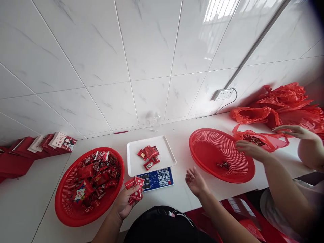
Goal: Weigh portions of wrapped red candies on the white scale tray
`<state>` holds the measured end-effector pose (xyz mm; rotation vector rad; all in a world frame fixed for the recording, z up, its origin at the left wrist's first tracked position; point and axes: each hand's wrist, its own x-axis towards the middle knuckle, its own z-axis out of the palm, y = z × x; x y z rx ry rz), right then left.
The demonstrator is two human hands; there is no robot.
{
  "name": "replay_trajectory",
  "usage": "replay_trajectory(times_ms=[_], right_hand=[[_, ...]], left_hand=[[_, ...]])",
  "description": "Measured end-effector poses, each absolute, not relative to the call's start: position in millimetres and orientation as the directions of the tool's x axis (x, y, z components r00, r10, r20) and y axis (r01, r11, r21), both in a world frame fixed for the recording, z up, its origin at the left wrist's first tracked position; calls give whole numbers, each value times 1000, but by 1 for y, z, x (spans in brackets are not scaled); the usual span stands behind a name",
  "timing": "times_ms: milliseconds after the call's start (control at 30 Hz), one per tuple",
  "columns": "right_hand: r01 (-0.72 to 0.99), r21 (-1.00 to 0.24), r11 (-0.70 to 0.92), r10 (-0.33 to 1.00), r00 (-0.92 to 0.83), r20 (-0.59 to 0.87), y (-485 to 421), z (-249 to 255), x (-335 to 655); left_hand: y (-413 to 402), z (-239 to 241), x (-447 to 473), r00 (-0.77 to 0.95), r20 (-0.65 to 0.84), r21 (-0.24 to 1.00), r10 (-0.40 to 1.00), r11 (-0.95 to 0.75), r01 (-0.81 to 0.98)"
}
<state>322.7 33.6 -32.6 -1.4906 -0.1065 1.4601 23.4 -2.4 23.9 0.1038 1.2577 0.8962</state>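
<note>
Fingers (pixel 132 190) of my left hand (pixel 123 203) grasp red packets (pixel 138 194) at lower centre, my right hand (pixel 196 182) relaxed and empty; I'd expect light, slippery packets, best held across their middles.

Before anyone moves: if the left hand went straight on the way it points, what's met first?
Likely the scale's blue panel, just past the red packets the left hand holds. Height is unclear; it might clear that and reach the white tray.
</note>
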Motion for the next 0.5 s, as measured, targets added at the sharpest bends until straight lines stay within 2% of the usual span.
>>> replay_trajectory(times_ms=[100, 167, 233, 300, 367, 433, 500], right_hand=[[-559, -694, -455, 626, 354, -695, 37, -43, 354], [-549, -682, -483, 628, 324, -707, 39, -42, 358], [-458, -716, -527, 688, 264, -676, 43, -35, 345], [-189, -837, -514, 820, 179, -544, 51, -24, 318], [231, -913, -335, 942, 48, -333, 62, -13, 286], [597, -801, -49, 971, -159, -178, 75, -4, 254], [764, -623, 168, 922, -346, -175, 88, 0, 229]], left_hand=[[-5, 23, 25, 51, -791, 492, 609, 684, -540], [-5, 23, 26, 60, -796, 485, 603, 693, -534], [-4, 23, 28, 60, -795, 489, 604, 696, -525], [-3, 24, 31, 61, -791, 498, 609, 698, -515], [-2, 26, 34, 61, -792, 502, 608, 704, -502], [-1, 28, 35, 63, -792, 506, 608, 710, -490], [-1, 30, 34, 58, -788, 515, 613, 707, -485]])
